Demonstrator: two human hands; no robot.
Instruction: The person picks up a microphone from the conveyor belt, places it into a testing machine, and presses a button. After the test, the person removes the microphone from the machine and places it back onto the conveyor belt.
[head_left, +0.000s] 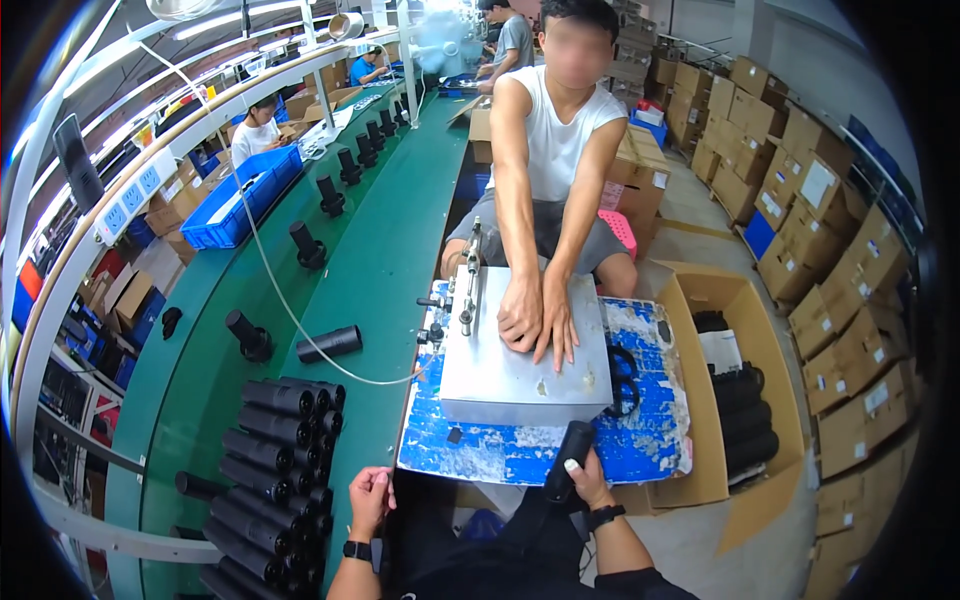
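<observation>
My right hand [587,480] grips a black cylindrical tube [570,455] at the near edge of a worn blue work board [520,450]. My left hand [371,497] rests with curled fingers at the edge of the green conveyor belt [380,250], beside a pile of several black tubes [280,460]; nothing shows in it. A grey metal box fixture [500,375] sits on the blue board. A person seated opposite presses both hands [537,315] flat on its top.
A single black tube [330,344] lies on the belt, and upright black parts [310,245] stand in a row along it. An open cardboard box [745,400] with black tubes is at my right. Stacked cartons [830,230] line the right side. A blue crate [240,200] sits at the far left.
</observation>
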